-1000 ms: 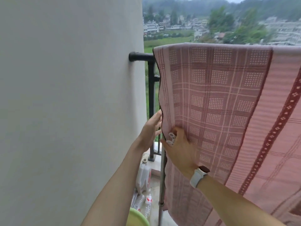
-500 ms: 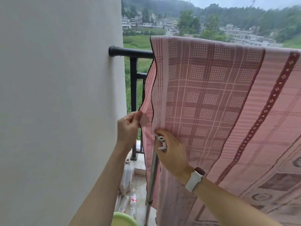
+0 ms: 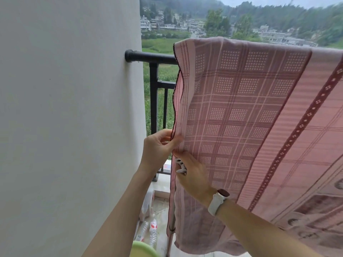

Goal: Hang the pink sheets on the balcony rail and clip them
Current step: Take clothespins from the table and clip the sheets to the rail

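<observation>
Balcony rail [image 3: 150, 56] under the pink sheet [image 3: 250, 112] (cropped at right), blurred bottles [image 3: 151, 230] below.

No legible txt. Red/white labels on clear plastic bottles [image 3: 153, 226] on floor near left & small red-marked white box [image 3: 167, 166] by rail: too blurry to read.

- The black balcony rail [image 3: 154, 57] runs out from the white wall, well above the fingers [image 3: 168, 133].
- The pink sheet [image 3: 250, 112] hangs draped over it, down past the fingers.
- Plastic bottles [image 3: 153, 229] lie on the balcony floor [image 3: 161, 206], below the fingers.
</observation>
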The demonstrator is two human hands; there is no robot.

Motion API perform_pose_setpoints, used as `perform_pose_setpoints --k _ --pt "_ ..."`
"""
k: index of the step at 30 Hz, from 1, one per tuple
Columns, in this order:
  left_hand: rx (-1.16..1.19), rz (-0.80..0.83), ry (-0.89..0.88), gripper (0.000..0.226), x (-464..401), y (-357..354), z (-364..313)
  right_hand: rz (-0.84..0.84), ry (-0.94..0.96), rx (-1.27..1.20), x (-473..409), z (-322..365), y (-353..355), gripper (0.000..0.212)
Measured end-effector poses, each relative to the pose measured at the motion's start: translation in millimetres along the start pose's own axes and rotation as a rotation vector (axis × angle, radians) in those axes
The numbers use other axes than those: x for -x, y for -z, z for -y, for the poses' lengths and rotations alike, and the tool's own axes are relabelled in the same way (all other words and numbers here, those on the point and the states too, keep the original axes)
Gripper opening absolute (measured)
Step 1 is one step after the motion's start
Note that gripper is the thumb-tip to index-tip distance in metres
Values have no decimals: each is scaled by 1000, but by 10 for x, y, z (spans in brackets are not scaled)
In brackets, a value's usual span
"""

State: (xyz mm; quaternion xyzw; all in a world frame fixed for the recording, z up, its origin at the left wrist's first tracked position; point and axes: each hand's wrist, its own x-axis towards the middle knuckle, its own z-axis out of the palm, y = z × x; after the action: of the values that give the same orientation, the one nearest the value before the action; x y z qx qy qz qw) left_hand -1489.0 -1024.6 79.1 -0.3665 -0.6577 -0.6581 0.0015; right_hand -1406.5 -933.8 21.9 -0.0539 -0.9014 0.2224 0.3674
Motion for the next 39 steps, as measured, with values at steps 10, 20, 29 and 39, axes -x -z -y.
perform_pose_setpoints --k 10,20,29,39 --pt "44 -115 32 11 33 -91 9 373 -57 -238 -194 5 648 42" --pt "-3 -235 27 8 131 -219 25 279 399 -46 -1113 608 1300 42" --pt "-59 -256 15 5 166 -256 -69 635 364 140 -1500 938 1395 34" --pt "-217 -293 15 14 167 -353 6 708 437 360 -1703 881 1247 7"
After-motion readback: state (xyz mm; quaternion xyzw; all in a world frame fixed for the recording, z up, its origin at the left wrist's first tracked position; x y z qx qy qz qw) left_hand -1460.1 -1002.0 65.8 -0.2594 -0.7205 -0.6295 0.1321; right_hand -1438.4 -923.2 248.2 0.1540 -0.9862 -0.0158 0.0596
